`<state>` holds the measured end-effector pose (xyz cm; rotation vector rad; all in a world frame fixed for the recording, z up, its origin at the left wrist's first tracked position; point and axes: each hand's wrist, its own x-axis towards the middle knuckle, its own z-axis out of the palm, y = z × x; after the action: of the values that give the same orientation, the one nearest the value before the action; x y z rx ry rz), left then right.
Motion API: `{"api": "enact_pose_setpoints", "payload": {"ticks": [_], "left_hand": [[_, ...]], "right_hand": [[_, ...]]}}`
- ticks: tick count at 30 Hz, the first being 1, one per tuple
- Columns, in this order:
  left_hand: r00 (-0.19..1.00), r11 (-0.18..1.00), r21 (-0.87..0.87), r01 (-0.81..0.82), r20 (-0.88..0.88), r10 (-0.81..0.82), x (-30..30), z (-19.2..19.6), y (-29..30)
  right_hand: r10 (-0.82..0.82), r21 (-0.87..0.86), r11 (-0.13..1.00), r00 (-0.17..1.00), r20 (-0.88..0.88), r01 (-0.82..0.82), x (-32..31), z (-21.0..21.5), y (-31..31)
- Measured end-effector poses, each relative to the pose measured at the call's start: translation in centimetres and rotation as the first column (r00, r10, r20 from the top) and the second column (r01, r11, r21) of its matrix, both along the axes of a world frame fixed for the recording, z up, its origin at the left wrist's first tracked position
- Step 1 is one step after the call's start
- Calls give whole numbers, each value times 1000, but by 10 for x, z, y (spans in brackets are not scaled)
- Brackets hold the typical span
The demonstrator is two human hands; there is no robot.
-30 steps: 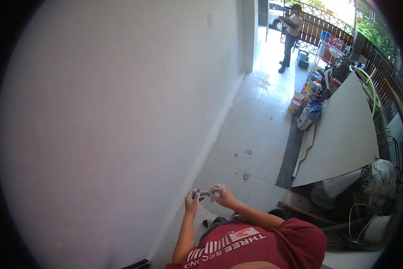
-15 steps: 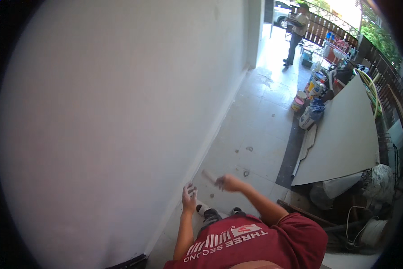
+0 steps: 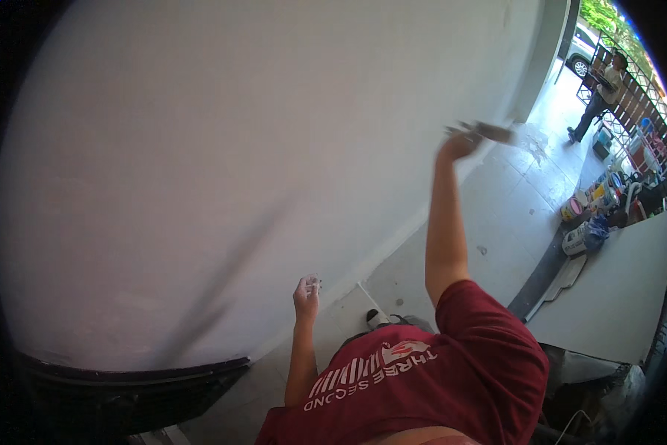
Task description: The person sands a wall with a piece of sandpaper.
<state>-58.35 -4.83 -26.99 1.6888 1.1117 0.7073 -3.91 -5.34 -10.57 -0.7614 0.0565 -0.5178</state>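
Note:
My right hand (image 3: 459,146) is raised far forward at the end of a stretched arm, close to the pale wall (image 3: 222,148). It grips a flat, strip-shaped tool (image 3: 495,133), greyish-brown and smeared by motion, so I cannot make out its exact kind. Lower down, my left hand (image 3: 306,298) is beside the wall's foot with its fingers curled and streaked with white. Whether something small sits inside those fingers is hidden. A shadow of an arm falls on the wall.
A dark-edged black piece (image 3: 126,400) borders the wall at lower left. At right lie a large pale board (image 3: 615,285), paint buckets (image 3: 573,208) and a bag-topped white container (image 3: 582,239). Another person (image 3: 600,96) stands by the slatted gate. Tiled floor (image 3: 496,215) runs between.
My right hand has swung up and forward from near my body, carrying the flat tool. My left hand stays low by the wall. My view has turned left, bringing in the black piece.

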Motion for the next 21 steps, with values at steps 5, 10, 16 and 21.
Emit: {"api": "enact_pose_setpoints", "payload": {"ticks": [5, 10, 16, 21], "left_hand": [[998, 998, -38, 54, -42, -55, -10, -3, 8], [994, 996, -59, 71, -78, -75, -9, -2, 6], [979, 974, -111, 198, 67, -192, 16, -9, 11], [947, 912, -336, 236, 290, -138, 43, -7, 0]], "right_hand": [[774, -408, 502, 607, -180, -762, -41, -4, 49], [302, -143, 941, 952, -58, -307, -29, 41, 7], [642, -691, -318, 389, -661, -649, -65, -12, 51], [822, -726, -139, 330, -464, -674, -208, -113, -39]]}}
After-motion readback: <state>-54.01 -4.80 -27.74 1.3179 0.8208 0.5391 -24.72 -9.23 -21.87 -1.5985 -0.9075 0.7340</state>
